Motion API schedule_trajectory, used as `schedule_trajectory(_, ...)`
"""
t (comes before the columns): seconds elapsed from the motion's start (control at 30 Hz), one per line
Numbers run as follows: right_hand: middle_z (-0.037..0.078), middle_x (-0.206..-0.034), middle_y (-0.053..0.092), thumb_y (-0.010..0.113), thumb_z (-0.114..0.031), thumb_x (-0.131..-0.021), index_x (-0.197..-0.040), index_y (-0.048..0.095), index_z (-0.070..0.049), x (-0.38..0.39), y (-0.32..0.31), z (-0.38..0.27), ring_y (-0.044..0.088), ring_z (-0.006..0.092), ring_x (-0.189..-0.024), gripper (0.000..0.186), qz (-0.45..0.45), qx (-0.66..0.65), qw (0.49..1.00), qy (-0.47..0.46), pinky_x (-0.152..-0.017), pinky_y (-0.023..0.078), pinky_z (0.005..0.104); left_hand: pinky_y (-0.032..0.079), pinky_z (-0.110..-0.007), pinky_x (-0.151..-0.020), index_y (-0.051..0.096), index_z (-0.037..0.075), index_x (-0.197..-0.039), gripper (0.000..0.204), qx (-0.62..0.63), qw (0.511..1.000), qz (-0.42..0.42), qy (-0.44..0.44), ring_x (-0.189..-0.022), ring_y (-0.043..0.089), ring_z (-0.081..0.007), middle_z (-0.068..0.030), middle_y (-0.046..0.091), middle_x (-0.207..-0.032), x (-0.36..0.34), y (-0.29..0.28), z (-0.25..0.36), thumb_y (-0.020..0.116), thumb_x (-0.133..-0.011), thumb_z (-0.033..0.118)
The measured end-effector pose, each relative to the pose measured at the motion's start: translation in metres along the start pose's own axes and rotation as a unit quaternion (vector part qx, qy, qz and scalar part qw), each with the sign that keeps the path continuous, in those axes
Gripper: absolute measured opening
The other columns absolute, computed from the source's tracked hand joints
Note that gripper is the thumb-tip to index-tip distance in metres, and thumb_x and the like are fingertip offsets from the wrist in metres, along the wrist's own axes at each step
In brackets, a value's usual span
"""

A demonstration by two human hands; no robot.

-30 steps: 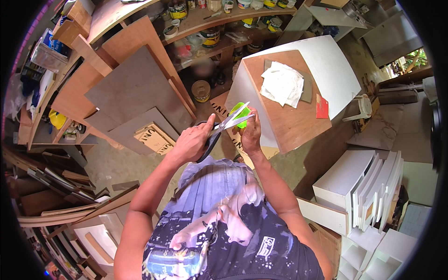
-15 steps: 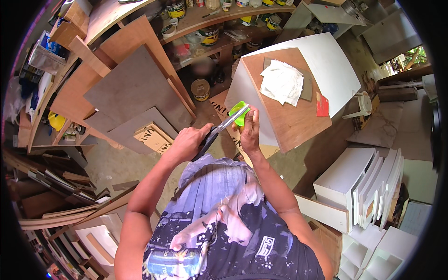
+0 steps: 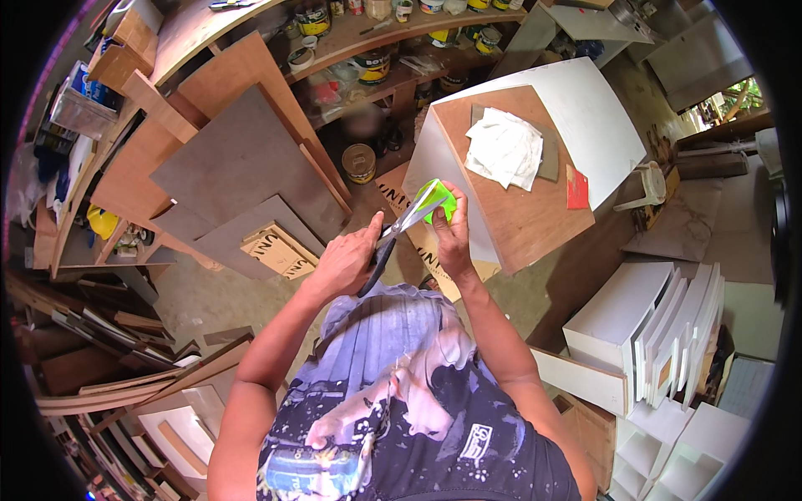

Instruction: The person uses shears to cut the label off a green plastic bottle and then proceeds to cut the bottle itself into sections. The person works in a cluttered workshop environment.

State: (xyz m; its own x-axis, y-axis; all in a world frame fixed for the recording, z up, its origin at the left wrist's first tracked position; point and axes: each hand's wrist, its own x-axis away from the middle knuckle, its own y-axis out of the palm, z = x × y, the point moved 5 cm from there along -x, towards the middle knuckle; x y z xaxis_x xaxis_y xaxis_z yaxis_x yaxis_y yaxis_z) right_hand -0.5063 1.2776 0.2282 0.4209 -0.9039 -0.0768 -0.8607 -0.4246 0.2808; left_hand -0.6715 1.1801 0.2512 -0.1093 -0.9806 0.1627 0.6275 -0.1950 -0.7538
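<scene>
My left hand (image 3: pixel 347 260) is closed around the dark handles of a pair of scissors (image 3: pixel 401 225), with the index finger stretched along them. The silver blades stand apart and reach to a bright green plastic piece (image 3: pixel 445 204), thin and curved. One blade crosses in front of it; whether the edge bites into it I cannot tell. My right hand (image 3: pixel 453 240) pinches the green piece at its right and lower side between thumb and fingers. Both hands are held out in front of my body, above the floor.
Ahead to the right, a white cabinet (image 3: pixel 597 117) carries a brown wooden board (image 3: pixel 535 221), a white cloth (image 3: pixel 505 149) and a red card (image 3: pixel 576 187). Dark panels (image 3: pixel 225 159) lean at the left. Shelves with paint cans (image 3: pixel 373 67) stand at the back; white boards (image 3: pixel 668 334) are stacked right.
The scissor blades have opened from nearly closed. My right hand has turned the green piece, so more of its face shows. My left index finger has straightened.
</scene>
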Motion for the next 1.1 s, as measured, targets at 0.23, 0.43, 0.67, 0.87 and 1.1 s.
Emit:
schedule_trajectory(0.23,0.015,-0.128,0.052,0.053,-0.036,-0.104,-0.142,0.031,-0.001,0.007,0.010,0.000,0.052,0.0198,-0.117,0.056,0.001,0.042,0.999,-0.020,-0.104,0.041,0.0331,0.048,-0.049,-0.080,0.037,-0.008,-0.145,0.067,-0.013,1.000,-0.022,-0.010,-0.096,0.063,-0.0438,-0.0272,0.066,-0.100,-0.003,0.001,-0.003,0.062,-0.089,0.019)
schedule_trajectory(0.43,0.011,-0.127,0.050,0.060,-0.034,-0.101,-0.142,0.034,-0.001,0.005,0.005,-0.011,0.051,0.0174,-0.114,0.058,0.028,0.117,0.991,-0.053,-0.100,0.043,0.0312,0.047,-0.048,-0.081,0.036,-0.008,-0.146,0.070,0.009,0.998,-0.057,-0.030,-0.095,0.063,-0.0440,-0.0278,0.066,-0.098,0.002,-0.013,0.008,0.063,-0.086,0.018)
schedule_trajectory(0.67,0.014,-0.129,0.049,0.068,-0.029,-0.096,-0.145,0.032,0.000,0.001,0.002,-0.013,0.052,0.0197,-0.116,0.067,0.006,0.126,0.990,-0.057,-0.101,0.044,0.0330,0.047,-0.048,-0.085,0.032,-0.008,-0.148,0.080,0.035,0.999,-0.034,-0.021,-0.098,0.062,-0.0442,-0.0275,0.064,-0.102,0.002,-0.011,0.008,0.066,-0.080,0.014)
schedule_trajectory(0.87,0.011,-0.125,0.051,0.068,-0.031,-0.096,-0.142,0.033,0.001,0.000,0.003,-0.014,0.053,0.0166,-0.113,0.066,0.011,0.134,0.988,-0.080,-0.098,0.045,0.0307,0.047,-0.047,-0.085,0.030,-0.007,-0.149,0.084,0.044,0.999,-0.014,-0.010,-0.098,0.061,-0.0442,-0.0263,0.064,-0.102,0.003,-0.008,0.006,0.068,-0.078,0.013)
schedule_trajectory(1.1,0.015,-0.129,0.049,0.071,-0.026,-0.094,-0.141,0.031,0.002,0.007,0.004,-0.003,0.053,0.0214,-0.117,0.067,0.008,0.118,0.991,-0.065,-0.100,0.046,0.0338,0.047,-0.048,-0.076,0.035,-0.007,-0.146,0.076,-0.009,1.000,-0.002,0.011,-0.090,0.063,-0.0435,-0.0248,0.065,-0.096,-0.001,-0.007,0.003,0.068,-0.080,0.013)
